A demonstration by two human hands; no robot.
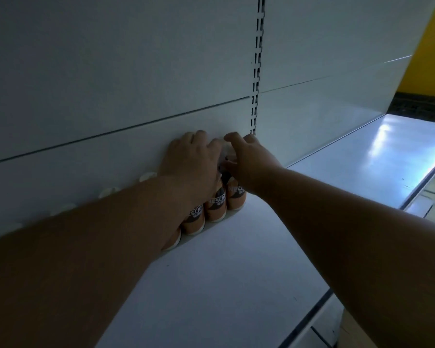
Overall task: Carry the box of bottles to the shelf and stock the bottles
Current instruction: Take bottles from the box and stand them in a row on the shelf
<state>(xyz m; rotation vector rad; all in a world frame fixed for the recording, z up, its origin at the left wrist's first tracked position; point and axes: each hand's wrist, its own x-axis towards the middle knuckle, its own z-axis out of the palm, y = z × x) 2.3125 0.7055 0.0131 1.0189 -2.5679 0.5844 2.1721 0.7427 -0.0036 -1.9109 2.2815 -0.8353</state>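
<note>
From the head camera, both arms reached across the white shelf [211, 272] to a row of orange bottles [216, 207] standing against the back panel [111, 84]. The left hand [191, 156] lay over the bottle tops, fingers curled down. The right hand [246, 156] hovered just beside it — grip loosely spread, what it touched hidden. A cardboard box [357, 330] showed below the shelf edge.

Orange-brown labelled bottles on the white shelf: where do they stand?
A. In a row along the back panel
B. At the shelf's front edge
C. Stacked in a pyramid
A: the orange-brown labelled bottles stand in a row against the white back panel, under both hands.
</note>
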